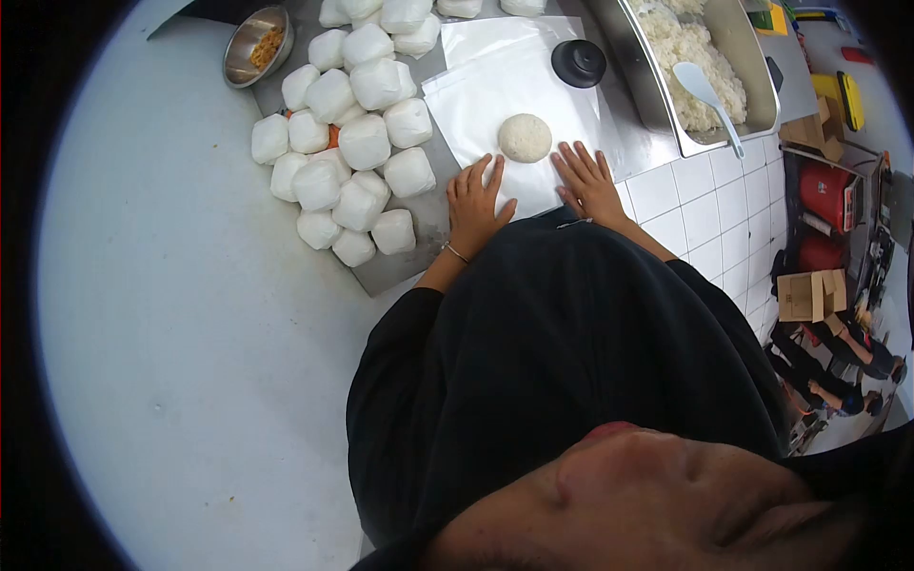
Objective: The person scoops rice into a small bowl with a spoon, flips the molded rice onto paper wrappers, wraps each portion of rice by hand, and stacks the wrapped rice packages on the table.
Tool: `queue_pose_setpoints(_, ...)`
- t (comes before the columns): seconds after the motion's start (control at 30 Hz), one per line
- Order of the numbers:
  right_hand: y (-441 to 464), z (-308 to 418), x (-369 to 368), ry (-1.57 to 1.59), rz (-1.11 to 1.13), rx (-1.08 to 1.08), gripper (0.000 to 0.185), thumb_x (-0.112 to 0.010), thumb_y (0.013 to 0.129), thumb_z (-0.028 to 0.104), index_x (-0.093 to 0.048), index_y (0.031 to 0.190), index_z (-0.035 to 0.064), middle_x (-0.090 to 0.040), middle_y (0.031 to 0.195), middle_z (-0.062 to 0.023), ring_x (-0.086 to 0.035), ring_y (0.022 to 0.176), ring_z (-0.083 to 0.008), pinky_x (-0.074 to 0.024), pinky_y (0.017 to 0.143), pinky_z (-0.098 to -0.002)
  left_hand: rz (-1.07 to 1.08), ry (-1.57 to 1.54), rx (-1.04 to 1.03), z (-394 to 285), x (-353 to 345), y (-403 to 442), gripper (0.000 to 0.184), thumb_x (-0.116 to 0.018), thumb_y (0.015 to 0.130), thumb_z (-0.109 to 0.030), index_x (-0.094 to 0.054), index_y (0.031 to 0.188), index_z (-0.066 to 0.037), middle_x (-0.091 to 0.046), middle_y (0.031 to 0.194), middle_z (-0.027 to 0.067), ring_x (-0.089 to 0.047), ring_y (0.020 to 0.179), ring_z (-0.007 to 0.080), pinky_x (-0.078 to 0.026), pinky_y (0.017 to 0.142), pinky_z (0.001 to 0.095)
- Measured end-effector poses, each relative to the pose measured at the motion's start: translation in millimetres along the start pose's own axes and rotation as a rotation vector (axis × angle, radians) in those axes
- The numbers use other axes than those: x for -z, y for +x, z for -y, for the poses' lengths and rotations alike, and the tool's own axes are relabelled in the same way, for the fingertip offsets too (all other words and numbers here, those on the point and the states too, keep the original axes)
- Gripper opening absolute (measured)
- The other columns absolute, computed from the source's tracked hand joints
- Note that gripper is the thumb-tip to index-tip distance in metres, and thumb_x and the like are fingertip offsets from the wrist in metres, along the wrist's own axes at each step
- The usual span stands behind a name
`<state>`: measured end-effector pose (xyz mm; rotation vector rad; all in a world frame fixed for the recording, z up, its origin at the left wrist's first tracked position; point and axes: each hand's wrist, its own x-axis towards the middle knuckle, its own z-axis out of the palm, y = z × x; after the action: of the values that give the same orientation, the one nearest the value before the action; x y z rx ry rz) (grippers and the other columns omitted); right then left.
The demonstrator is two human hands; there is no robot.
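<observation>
The left hand (pixel 479 202) lies palm down at the near edge of a white sheet (pixel 476 105), its fingers (pixel 494 178) nearly straight and slightly spread, with the thumb out to the side. The right hand (pixel 600 193) lies across from it, palm down too, its fingers fanned a little wider on the sheet. Neither hand has hold of anything; both seem to rest on the sheet.

Between and just beyond the fingertips sits a round rice ball (pixel 525 139), resting on the sheet. The left forefinger and the right fingertips are just beside it; whether any fingertip touches it cannot be told.

Past the ball, on the sheet's far right part, stands a round black lid-like piece (pixel 578 64). To the right is a metal tub (pixel 655 95) of cooked rice (pixel 678 48), with a pale blue spoon (pixel 703 88) lying on the rice and its handle over the rim. To the left, many white wrapped bundles (pixel 318 185) are heaped on the metal desk (pixel 433 211), and a metal bowl (pixel 238 57) with orange food in it is near the heap's far end.
</observation>
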<state>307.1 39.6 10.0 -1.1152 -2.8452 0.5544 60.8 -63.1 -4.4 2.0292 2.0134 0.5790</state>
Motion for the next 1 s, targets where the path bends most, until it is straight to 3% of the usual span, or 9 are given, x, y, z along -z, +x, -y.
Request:
queue_pose_setpoints(0.13, -13, 3, 18, 0.02, 0.067, 0.098, 0.071, -0.065, 0.091, 0.045, -0.039, 0.155, 0.0273, -0.028, 0.165, -0.0063, -0.022, 0.153, -0.0303, -0.0182, 0.121, -0.06, -0.01, 0.075, -0.143, 0, 4, -9, 0.065, -0.067, 0.083, -0.049, -0.056, 0.143, -0.025, -0.047, 0.15, 0.0088, -0.041, 0.136, 0.0284, -0.027, 0.109, 0.0568)
queue_pose_setpoints(0.23, -18, -15, 22, -0.003, 0.096, 0.217, 0.057, -0.063, 0.094, 0.025, -0.05, 0.149, 0.0251, -0.036, 0.161, -0.0047, -0.028, 0.152, -0.0285, -0.0202, 0.122, -0.0572, 0.007, 0.079, -0.25, 5, 7, -15, 0.049, -0.067, 0.087, -0.042, -0.063, 0.133, -0.027, -0.053, 0.146, 0.0051, -0.045, 0.137, 0.027, -0.026, 0.11, 0.0587)
queue_pose_setpoints(0.33, -22, -31, 19, 0.0, 0.028, 0.333, 0.049, -0.064, 0.09, 0.014, -0.06, 0.139, 0.0204, -0.049, 0.152, -0.0039, -0.04, 0.145, -0.0279, -0.0296, 0.12, -0.0524, 0.025, 0.042, -0.393, 16, 2, -23, 0.033, -0.065, 0.091, -0.033, -0.069, 0.123, -0.025, -0.061, 0.138, 0.0029, -0.051, 0.134, 0.0258, -0.031, 0.11, 0.0573)
queue_pose_setpoints(0.43, -19, -48, 20, -0.013, 0.033, 0.361, 0.036, -0.059, 0.094, 0.015, -0.064, 0.13, 0.0131, -0.057, 0.144, -0.0042, -0.047, 0.139, -0.0256, -0.037, 0.116, -0.0476, 0.008, -0.018, -0.463, 19, -7, -31, 0.024, -0.064, 0.094, -0.029, -0.071, 0.117, -0.022, -0.065, 0.134, 0.0023, -0.054, 0.132, 0.0249, -0.036, 0.109, 0.0547)
queue_pose_setpoints(0.5, -14, -48, 25, 0.018, -0.005, 0.349, 0.039, -0.065, 0.092, 0.022, -0.064, 0.129, 0.0102, -0.058, 0.142, -0.0059, -0.051, 0.134, -0.0263, -0.0403, 0.112, -0.0436, -0.026, -0.03, -0.471, 18, -7, -34, 0.021, -0.067, 0.092, -0.023, -0.071, 0.112, -0.019, -0.066, 0.132, 0.0019, -0.055, 0.132, 0.0247, -0.039, 0.108, 0.0526)
queue_pose_setpoints(0.6, -8, -37, 37, 0.083, -0.025, 0.331, 0.047, -0.072, 0.088, 0.031, -0.064, 0.131, 0.0137, -0.057, 0.143, -0.008, -0.051, 0.132, -0.0272, -0.0392, 0.112, -0.0433, -0.053, -0.039, -0.461, 16, -10, -35, 0.015, -0.069, 0.091, -0.02, -0.07, 0.105, -0.015, -0.067, 0.129, 0.0011, -0.057, 0.13, 0.0234, -0.039, 0.109, 0.051)
queue_pose_setpoints(0.9, -4, -22, 11, 0.239, -0.072, 0.218, 0.04, -0.076, 0.085, 0.026, -0.069, 0.122, 0.0145, -0.059, 0.138, -0.0079, -0.052, 0.13, -0.0291, -0.0403, 0.108, -0.0435, -0.042, -0.376, -0.025, -5, 1, -20, 0.011, -0.069, 0.092, -0.02, -0.067, 0.1, -0.012, -0.072, 0.115, 0.0018, -0.063, 0.12, 0.0168, -0.04, 0.102, 0.043)
queue_pose_setpoints(1.0, 2, -13, 22, 0.307, -0.038, 0.241, 0.037, -0.077, 0.085, 0.025, -0.07, 0.12, 0.0142, -0.06, 0.136, -0.0076, -0.052, 0.129, -0.0291, -0.0401, 0.107, -0.0439, -0.008, -0.42, -0.031, -2, 9, -13, 0.012, -0.068, 0.093, -0.019, -0.066, 0.101, -0.011, -0.072, 0.114, 0.0025, -0.065, 0.116, 0.0179, -0.041, 0.098, 0.0423)
